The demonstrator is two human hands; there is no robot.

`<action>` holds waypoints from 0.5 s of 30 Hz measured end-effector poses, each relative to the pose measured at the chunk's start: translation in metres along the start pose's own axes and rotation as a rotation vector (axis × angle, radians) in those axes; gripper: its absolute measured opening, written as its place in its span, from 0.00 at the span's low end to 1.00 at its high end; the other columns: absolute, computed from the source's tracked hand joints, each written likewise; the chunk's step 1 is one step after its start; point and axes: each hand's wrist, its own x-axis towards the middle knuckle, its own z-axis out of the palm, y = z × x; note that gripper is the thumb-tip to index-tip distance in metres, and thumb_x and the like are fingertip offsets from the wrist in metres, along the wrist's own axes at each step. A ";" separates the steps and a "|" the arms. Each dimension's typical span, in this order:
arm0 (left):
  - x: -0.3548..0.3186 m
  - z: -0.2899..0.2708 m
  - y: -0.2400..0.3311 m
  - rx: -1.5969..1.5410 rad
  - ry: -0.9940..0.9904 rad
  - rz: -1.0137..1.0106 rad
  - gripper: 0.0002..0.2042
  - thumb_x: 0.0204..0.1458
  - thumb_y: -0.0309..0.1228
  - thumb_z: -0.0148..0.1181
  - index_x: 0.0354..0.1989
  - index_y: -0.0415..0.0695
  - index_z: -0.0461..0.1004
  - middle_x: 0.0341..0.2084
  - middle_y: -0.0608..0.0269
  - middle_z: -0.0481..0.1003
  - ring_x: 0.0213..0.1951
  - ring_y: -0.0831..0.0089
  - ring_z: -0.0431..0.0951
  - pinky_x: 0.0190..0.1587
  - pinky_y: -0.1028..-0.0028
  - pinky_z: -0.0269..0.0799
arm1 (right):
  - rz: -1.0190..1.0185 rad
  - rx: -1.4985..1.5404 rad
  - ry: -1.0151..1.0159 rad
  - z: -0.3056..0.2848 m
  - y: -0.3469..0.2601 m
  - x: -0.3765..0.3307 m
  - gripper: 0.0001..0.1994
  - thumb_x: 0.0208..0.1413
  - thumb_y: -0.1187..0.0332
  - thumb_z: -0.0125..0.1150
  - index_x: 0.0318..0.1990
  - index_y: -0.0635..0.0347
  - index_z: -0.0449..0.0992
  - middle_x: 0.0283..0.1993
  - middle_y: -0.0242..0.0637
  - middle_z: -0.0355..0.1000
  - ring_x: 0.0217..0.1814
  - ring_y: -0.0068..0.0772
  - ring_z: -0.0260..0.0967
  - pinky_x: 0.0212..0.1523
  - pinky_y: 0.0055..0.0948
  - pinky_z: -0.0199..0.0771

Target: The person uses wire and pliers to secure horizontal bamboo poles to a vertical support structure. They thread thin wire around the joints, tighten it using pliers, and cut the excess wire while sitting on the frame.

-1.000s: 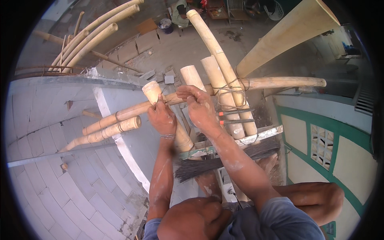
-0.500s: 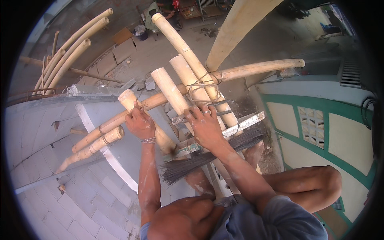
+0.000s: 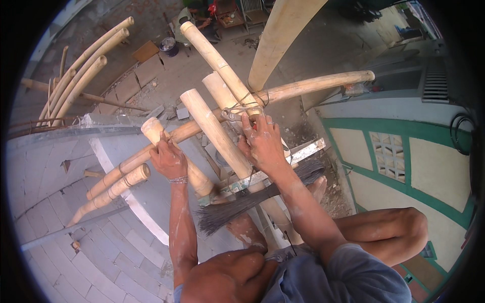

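My left hand [image 3: 169, 157] is closed at the crossing of a short upright bamboo pole [image 3: 152, 127] and a long horizontal bamboo pole [image 3: 129, 164]. Thin wire shows beside its fingertips, but what they pinch is hidden. My right hand [image 3: 263, 141] grips metal pincers [image 3: 231, 115], whose jaws point left, near a wire-bound crossing of poles. Part of the handles is covered by my fingers. Between my hands a thick bamboo pole [image 3: 212, 129] leans over the horizontal one. Below them, a bundle of thin dark wires [image 3: 237, 207] lies along a pale, paint-marked plank [image 3: 305, 151].
A large bamboo pole [image 3: 280, 43] rises close ahead. More bamboo poles [image 3: 83, 86] stand at far left. A grey block wall [image 3: 101, 242] lies left, a green-and-cream wall [image 3: 389, 151] right. Down below are a bucket [image 3: 169, 46] and a seated person [image 3: 194, 25].
My right hand has moved up and away from me with the pincers, from the middle pole toward the wire-bound crossing. My left hand stays at its crossing; the whole view has shifted slightly.
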 end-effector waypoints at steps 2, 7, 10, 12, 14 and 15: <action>-0.001 0.003 -0.001 -0.017 -0.007 -0.019 0.11 0.55 0.23 0.67 0.47 0.44 0.82 0.37 0.59 0.83 0.35 0.58 0.74 0.39 0.58 0.72 | 0.042 -0.009 0.069 0.006 0.009 0.001 0.32 0.51 0.68 0.70 0.66 0.63 0.72 0.54 0.49 0.68 0.54 0.51 0.66 0.50 0.51 0.69; 0.000 0.004 -0.003 -0.031 0.010 0.022 0.22 0.51 0.21 0.69 0.57 0.42 0.81 0.31 0.63 0.78 0.35 0.59 0.73 0.41 0.60 0.70 | 0.121 -0.058 0.173 0.016 0.008 0.005 0.29 0.51 0.71 0.69 0.63 0.66 0.74 0.56 0.51 0.67 0.54 0.52 0.67 0.51 0.50 0.70; -0.001 0.005 -0.005 -0.046 0.016 0.028 0.21 0.51 0.21 0.69 0.57 0.42 0.81 0.31 0.63 0.78 0.35 0.59 0.73 0.41 0.60 0.70 | 0.023 0.002 0.282 0.022 -0.020 -0.001 0.26 0.51 0.72 0.67 0.61 0.66 0.76 0.54 0.49 0.69 0.52 0.53 0.68 0.51 0.50 0.72; -0.002 0.006 -0.006 -0.052 0.018 0.027 0.21 0.52 0.21 0.68 0.57 0.42 0.81 0.31 0.63 0.78 0.36 0.59 0.73 0.40 0.60 0.70 | -0.133 0.274 0.214 0.039 -0.044 -0.015 0.25 0.51 0.73 0.66 0.59 0.66 0.77 0.52 0.47 0.71 0.51 0.55 0.70 0.53 0.50 0.73; -0.003 0.005 -0.008 -0.040 0.016 0.009 0.21 0.52 0.21 0.68 0.57 0.42 0.81 0.31 0.63 0.78 0.36 0.59 0.73 0.40 0.60 0.70 | -0.150 0.455 -0.159 0.064 -0.071 -0.026 0.25 0.55 0.70 0.63 0.61 0.71 0.74 0.56 0.50 0.72 0.60 0.57 0.69 0.60 0.47 0.72; -0.002 0.001 -0.011 -0.023 0.021 0.012 0.21 0.52 0.21 0.68 0.57 0.42 0.81 0.31 0.63 0.78 0.36 0.59 0.73 0.40 0.60 0.70 | 0.001 0.561 -0.256 0.090 -0.080 -0.025 0.25 0.57 0.70 0.62 0.62 0.70 0.74 0.60 0.52 0.71 0.63 0.60 0.68 0.62 0.48 0.71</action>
